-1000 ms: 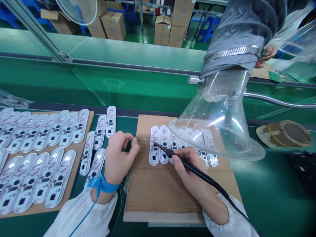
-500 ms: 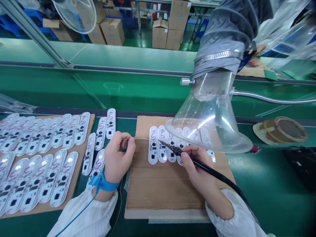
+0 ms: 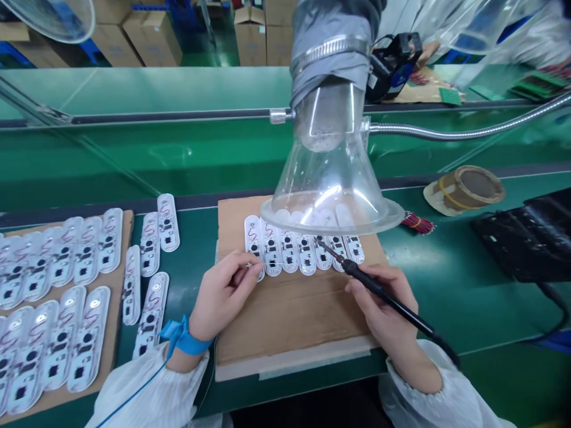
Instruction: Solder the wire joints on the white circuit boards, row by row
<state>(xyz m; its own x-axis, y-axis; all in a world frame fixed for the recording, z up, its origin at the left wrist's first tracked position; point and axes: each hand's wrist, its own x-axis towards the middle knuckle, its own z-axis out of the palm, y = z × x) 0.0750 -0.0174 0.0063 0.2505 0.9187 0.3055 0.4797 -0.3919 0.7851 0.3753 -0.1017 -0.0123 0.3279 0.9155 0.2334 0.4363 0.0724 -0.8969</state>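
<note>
My left hand (image 3: 225,294) pinches a thin solder wire (image 3: 285,264) that runs right across a row of several white oblong circuit boards (image 3: 289,249) on a cardboard sheet (image 3: 289,315). My right hand (image 3: 383,303) grips a black soldering iron (image 3: 379,291) like a pen. Its tip sits over a board near the right end of the row. A blue strap (image 3: 182,336) is tied round my left wrist.
A clear fume-extraction funnel (image 3: 330,178) on a grey hose hangs just above the row. More white boards (image 3: 53,309) lie on cardboard at the left, with a few loose boards (image 3: 151,261) beside it. A tape roll (image 3: 464,187), red wires (image 3: 417,223) and a black unit (image 3: 526,238) sit to the right.
The view swung right and down. My left hand moved right to the first boards, with the wire. The iron tip went from the left boards to the right end of the row.
</note>
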